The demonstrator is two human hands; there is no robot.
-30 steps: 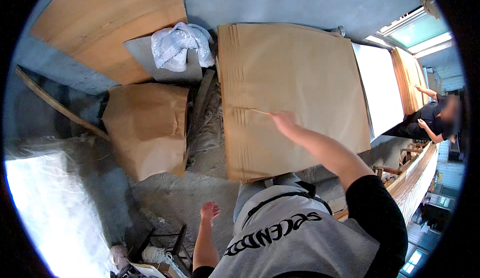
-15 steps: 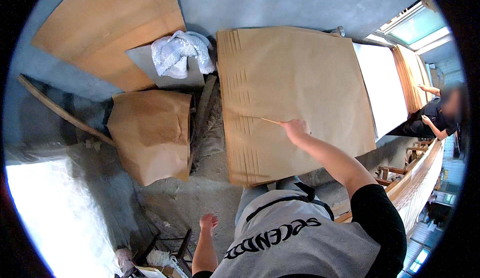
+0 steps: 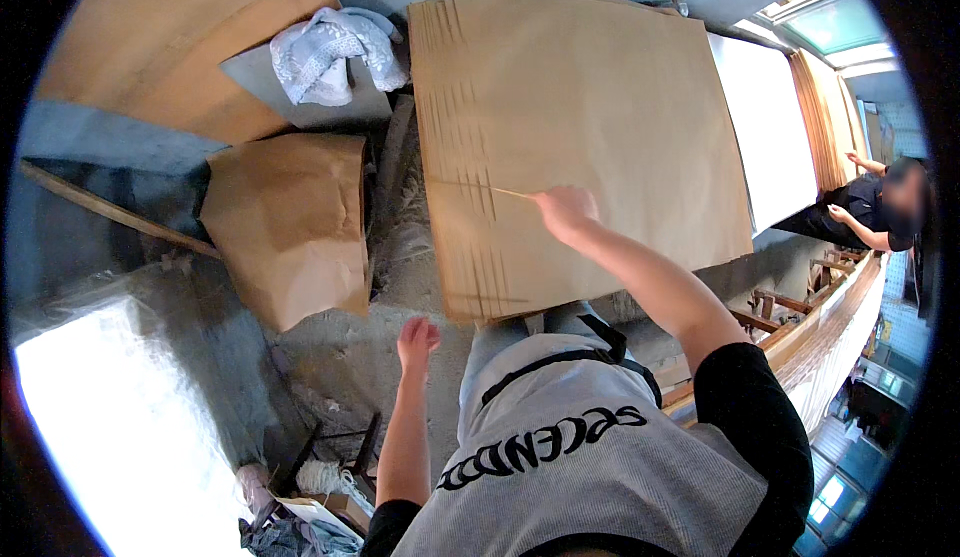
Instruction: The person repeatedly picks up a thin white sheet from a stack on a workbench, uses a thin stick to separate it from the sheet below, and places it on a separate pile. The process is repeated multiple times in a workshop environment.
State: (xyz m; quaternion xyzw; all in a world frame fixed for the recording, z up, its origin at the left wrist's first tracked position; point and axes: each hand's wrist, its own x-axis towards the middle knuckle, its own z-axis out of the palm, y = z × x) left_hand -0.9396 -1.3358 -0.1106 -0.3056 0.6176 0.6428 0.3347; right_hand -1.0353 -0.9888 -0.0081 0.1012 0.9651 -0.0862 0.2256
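- Versus half a second ago: whole view shifted, so the stack of brown paper sheets (image 3: 620, 117) sits higher in frame
- Left hand (image 3: 418, 342) has come up, now about level in view with the stack's near left corner, where it was clearly lower; right hand (image 3: 567, 212) remains over the stack, gripping as before
- Thin stick (image 3: 513, 193) runs leftward from the right fingertips, toward the stepped left edges of the sheets; far end too faint to place exactly
- Right fingers closed round the stick's near end; stick above the top sheet in view, contact with paper cannot be told
- Left fingers loosely curled, apart from the stack; cannot tell whether fully closed
- Around: white patterned towel (image 3: 338, 52) beyond the stack's left side, creased brown sheet (image 3: 290, 227) to its left
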